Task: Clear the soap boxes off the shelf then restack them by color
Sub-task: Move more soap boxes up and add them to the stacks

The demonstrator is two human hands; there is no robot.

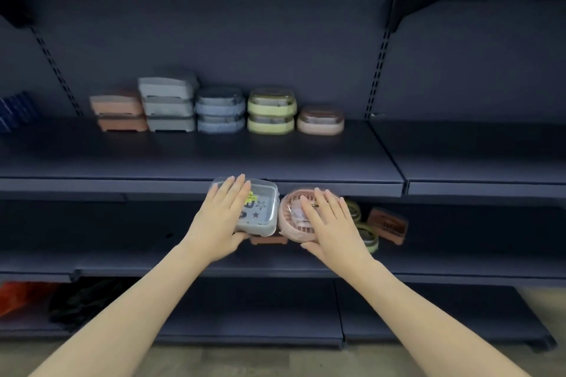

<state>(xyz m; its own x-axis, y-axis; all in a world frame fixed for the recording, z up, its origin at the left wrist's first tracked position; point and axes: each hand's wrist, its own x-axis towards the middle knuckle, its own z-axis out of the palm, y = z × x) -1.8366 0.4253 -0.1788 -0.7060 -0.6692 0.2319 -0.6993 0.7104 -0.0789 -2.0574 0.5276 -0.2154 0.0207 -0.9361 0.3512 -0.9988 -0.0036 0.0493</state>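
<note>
Restack step underway. Left hand [223, 217] grips grey box [260, 211], right hand [332, 223] grips pink box [291, 217], both at upper shelf [214, 162] front edge. Next: pink box onto pink one [320, 121] at row's right end; no blue-grey clear-lid match I can see.

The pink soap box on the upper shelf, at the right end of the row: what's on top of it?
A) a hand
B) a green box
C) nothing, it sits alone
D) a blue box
C: the pink soap box stands as a single box beside the two-high green stack, with nothing on it; both hands are lower down, the left hand holding a grey-blue box and the right hand a pink one.
</note>
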